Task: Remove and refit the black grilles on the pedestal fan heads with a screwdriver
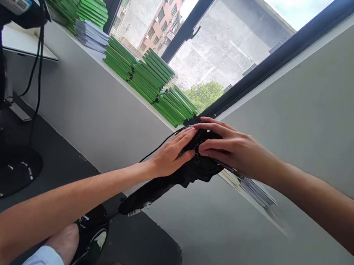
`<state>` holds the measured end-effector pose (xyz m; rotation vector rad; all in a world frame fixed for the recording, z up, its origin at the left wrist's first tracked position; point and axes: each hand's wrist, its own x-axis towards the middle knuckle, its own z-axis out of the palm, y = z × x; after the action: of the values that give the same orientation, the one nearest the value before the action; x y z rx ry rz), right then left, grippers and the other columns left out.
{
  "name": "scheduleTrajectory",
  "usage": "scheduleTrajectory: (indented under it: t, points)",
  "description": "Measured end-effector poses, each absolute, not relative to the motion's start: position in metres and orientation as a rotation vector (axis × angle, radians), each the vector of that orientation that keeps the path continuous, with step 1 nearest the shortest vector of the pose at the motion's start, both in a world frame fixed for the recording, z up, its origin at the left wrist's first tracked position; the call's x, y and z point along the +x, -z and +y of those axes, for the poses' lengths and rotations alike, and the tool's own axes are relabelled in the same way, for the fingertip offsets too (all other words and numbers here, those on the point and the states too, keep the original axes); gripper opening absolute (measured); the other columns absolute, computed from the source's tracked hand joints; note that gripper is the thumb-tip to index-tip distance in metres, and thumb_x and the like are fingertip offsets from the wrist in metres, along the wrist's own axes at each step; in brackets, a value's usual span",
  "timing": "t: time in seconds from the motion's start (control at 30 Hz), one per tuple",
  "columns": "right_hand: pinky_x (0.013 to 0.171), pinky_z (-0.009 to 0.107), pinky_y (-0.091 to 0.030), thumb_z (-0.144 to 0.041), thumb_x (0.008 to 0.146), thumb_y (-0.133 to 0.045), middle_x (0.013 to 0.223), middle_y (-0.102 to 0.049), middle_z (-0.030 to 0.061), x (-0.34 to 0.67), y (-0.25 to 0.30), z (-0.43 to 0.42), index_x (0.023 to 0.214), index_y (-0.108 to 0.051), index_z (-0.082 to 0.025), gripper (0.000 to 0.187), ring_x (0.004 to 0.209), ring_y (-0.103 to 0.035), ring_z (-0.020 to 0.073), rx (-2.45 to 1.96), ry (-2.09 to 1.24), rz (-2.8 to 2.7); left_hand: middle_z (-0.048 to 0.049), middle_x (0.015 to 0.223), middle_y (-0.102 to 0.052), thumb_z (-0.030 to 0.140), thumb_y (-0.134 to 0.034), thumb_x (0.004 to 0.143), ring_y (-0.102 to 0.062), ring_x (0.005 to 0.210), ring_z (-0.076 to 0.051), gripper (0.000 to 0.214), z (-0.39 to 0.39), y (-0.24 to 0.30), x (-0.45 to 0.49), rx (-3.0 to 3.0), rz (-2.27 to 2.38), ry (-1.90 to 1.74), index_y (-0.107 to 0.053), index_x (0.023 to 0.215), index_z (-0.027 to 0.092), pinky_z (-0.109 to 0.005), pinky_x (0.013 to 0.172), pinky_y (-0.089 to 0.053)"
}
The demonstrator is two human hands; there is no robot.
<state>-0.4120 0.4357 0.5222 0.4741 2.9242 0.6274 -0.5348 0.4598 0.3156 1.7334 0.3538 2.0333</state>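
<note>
A bulky black thing [188,176] with an uneven lower edge stands or hangs by the windowsill; its exact kind does not show. My left hand [174,153] lies on its left side, fingers stretched out together and thumb spread toward the right hand. From the right, my right hand [226,146] reaches over the top, with its fingers and thumb bent around a small dark part whose details I cannot make out. The fingertips of both hands almost meet. A thin black cable [159,147] runs down to the left from behind the left hand.
Stacks of green folders [148,76] and white papers [90,35] line the sill below the window [227,41]. More papers [257,193] lie right of the black thing. A black round stool base [5,173] stands at left, beside hanging cables [40,63]. Bare knees show below.
</note>
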Motion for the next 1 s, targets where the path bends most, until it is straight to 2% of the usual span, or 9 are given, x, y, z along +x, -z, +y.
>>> scheduleTrajectory:
  t: [0.1, 0.2, 0.3, 0.37, 0.57, 0.73, 0.87, 0.93, 1.0]
  points:
    - [0.075, 0.034, -0.065, -0.033, 0.103, -0.054, 0.146, -0.061, 0.0014, -0.408, -0.522, 0.432, 0.092, -0.076, -0.028, 0.025, 0.14, -0.055, 0.0281, 0.436, -0.809, 2.866, -0.0087, 0.167, -0.041, 0.036, -0.051, 0.102, -0.033, 0.158, -0.028, 0.059, 0.458, -0.316, -0.532, 1.737, 0.351, -2.034, -0.038, 0.159, 0.029, -0.052, 0.132, -0.027]
    - [0.054, 0.026, -0.056, -0.03, 0.103, -0.052, 0.148, -0.06, 0.0008, -0.407, -0.524, 0.429, 0.091, -0.075, -0.027, 0.026, 0.139, -0.055, 0.027, 0.362, -0.948, 2.781, -0.0088, 0.167, -0.04, 0.036, -0.05, 0.103, -0.032, 0.158, -0.028, 0.058, 0.455, -0.316, -0.532, 1.748, 0.342, -2.042, -0.037, 0.159, 0.029, -0.051, 0.132, -0.026]
    - [0.044, 0.023, -0.044, -0.018, 0.101, -0.046, 0.151, -0.058, 0.0001, -0.408, -0.528, 0.426, 0.092, -0.074, -0.026, 0.03, 0.139, -0.056, 0.0245, 0.265, -1.007, 2.713, -0.0095, 0.167, -0.04, 0.035, -0.048, 0.104, -0.031, 0.159, -0.029, 0.058, 0.455, -0.316, -0.533, 1.768, 0.344, -2.052, -0.036, 0.16, 0.027, -0.051, 0.133, -0.026]
    - [0.044, 0.024, -0.043, -0.016, 0.101, -0.044, 0.152, -0.056, -0.0009, -0.41, -0.529, 0.426, 0.095, -0.074, -0.026, 0.032, 0.136, -0.059, 0.0236, 0.243, -0.98, 2.723, -0.009, 0.166, -0.041, 0.034, -0.049, 0.103, -0.03, 0.159, -0.029, 0.059, 0.456, -0.315, -0.533, 1.768, 0.34, -2.064, -0.036, 0.16, 0.027, -0.052, 0.133, -0.026]
    - [0.067, 0.034, -0.063, -0.032, 0.105, -0.046, 0.153, -0.054, -0.0043, -0.409, -0.525, 0.431, 0.092, -0.075, -0.031, 0.032, 0.121, -0.068, 0.0232, 0.373, -0.796, 2.848, -0.0075, 0.165, -0.044, 0.034, -0.05, 0.103, -0.032, 0.158, -0.03, 0.057, 0.457, -0.314, -0.531, 1.741, 0.325, -2.077, -0.037, 0.159, 0.03, -0.054, 0.132, -0.027]
    - [0.082, 0.036, -0.066, -0.032, 0.105, -0.048, 0.155, -0.052, -0.0044, -0.409, -0.524, 0.433, 0.093, -0.075, -0.03, 0.03, 0.124, -0.067, 0.0225, 0.326, -0.684, 2.917, -0.0085, 0.165, -0.044, 0.036, -0.051, 0.103, -0.033, 0.157, -0.032, 0.058, 0.458, -0.313, -0.529, 1.718, 0.289, -2.102, -0.038, 0.159, 0.029, -0.053, 0.132, -0.028]
    - [0.078, 0.032, -0.064, -0.028, 0.105, -0.049, 0.156, -0.051, -0.0027, -0.41, -0.528, 0.431, 0.095, -0.075, -0.027, 0.027, 0.124, -0.067, 0.0217, 0.288, -0.725, 2.866, -0.0076, 0.166, -0.041, 0.039, -0.047, 0.105, -0.033, 0.158, -0.031, 0.058, 0.461, -0.313, -0.529, 1.773, 0.303, -2.125, -0.033, 0.161, 0.03, -0.052, 0.132, -0.028]
    - [0.067, 0.027, -0.059, -0.022, 0.103, -0.051, 0.156, -0.052, -0.0025, -0.41, -0.53, 0.431, 0.096, -0.074, -0.026, 0.025, 0.125, -0.066, 0.0212, 0.243, -0.824, 2.814, -0.0078, 0.168, -0.039, 0.04, -0.043, 0.107, -0.031, 0.159, -0.03, 0.059, 0.463, -0.313, -0.53, 1.83, 0.34, -2.103, -0.027, 0.163, 0.03, -0.052, 0.132, -0.028]
    - [0.053, 0.023, -0.049, -0.016, 0.101, -0.051, 0.156, -0.052, -0.0024, -0.411, -0.533, 0.43, 0.098, -0.072, -0.024, 0.023, 0.129, -0.063, 0.0206, 0.179, -0.923, 2.752, -0.0086, 0.168, -0.037, 0.04, -0.041, 0.107, -0.029, 0.159, -0.029, 0.059, 0.465, -0.312, -0.53, 1.867, 0.37, -2.082, -0.024, 0.163, 0.03, -0.053, 0.132, -0.028]
